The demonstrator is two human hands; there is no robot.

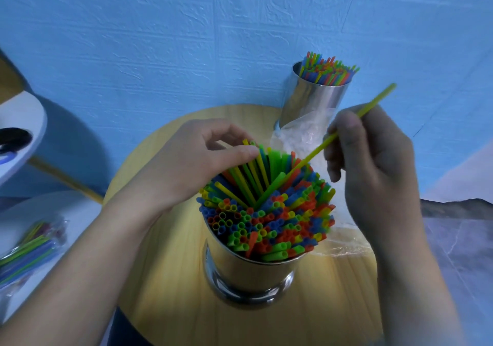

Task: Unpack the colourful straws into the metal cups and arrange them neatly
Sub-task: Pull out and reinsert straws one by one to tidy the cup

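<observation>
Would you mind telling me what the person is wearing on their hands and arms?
Nothing that shows. The left hand and right hand are bare: no gloves, no rings. The left forearm and right forearm are uncovered to the frame's edge, with no sleeve, watch or bracelet in view. The thumbnails look short and plain.

In the middle you have a round wooden table [165, 265], with its bare top showing toward six o'clock. Behind it, from nine to three o'clock, stands a blue wall [186, 38] with a rough texture. At nine o'clock a white rounded shelf [29, 116] carries a black object [13, 135], too blurred to name. At four o'clock you see a grey marbled floor [458, 244].
</observation>
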